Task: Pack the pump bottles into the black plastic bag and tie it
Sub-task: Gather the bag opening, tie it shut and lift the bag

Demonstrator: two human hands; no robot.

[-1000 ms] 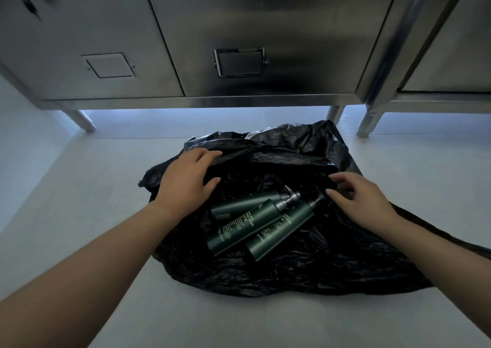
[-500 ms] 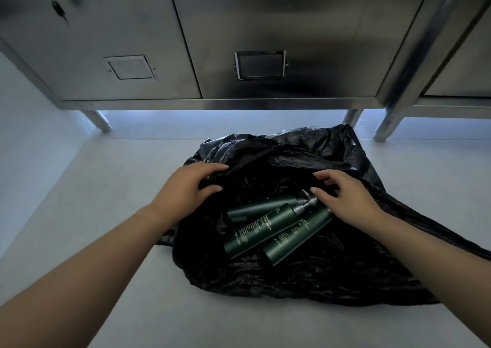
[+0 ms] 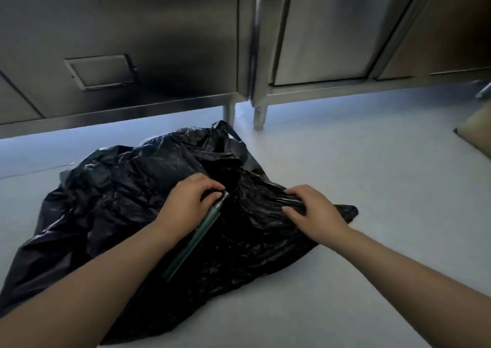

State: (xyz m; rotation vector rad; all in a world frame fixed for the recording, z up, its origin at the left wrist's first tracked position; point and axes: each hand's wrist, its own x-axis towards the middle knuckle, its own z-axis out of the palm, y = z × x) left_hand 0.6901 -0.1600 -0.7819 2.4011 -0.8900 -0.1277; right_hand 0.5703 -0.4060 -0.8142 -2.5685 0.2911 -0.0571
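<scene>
Head cam feed from my end: the black bag [image 3: 127, 201] is lying crumpled on the pale floor [image 3: 372, 188], spread out wide to the left and bunched up more on the right. Both hands are on it, near the middle.

The left hand [image 3: 186, 206] has its fingers curled in, with thumb and forefinger pinching a bit of the plastic right at the top end of a dark green bottle [image 3: 198, 237]. I can't tell if the pump head itself is caught in that pinch or just touching the fingertips, since it's a bit blurry there. The bottle lies flat and diagonal on the bag, pump end pointing away from me and base toward me, running just beside the left wrist and forearm. It's the only bottle I can make out; the plastic around it is too dark and wrinkly to see into.

The right hand [image 3: 316, 214] is clamped down on a gathered fold of the bag, fingers wrapped over the top of the bunch and thumb on the near side. The two hands are close but not touching.

Behind it all are steel cabinets [image 3: 159, 28] on short legs [image 3: 259, 115], one door with a little label frame [image 3: 101, 71]. A tan box-like thing [image 3: 478, 132] pokes in at the right edge.
</scene>
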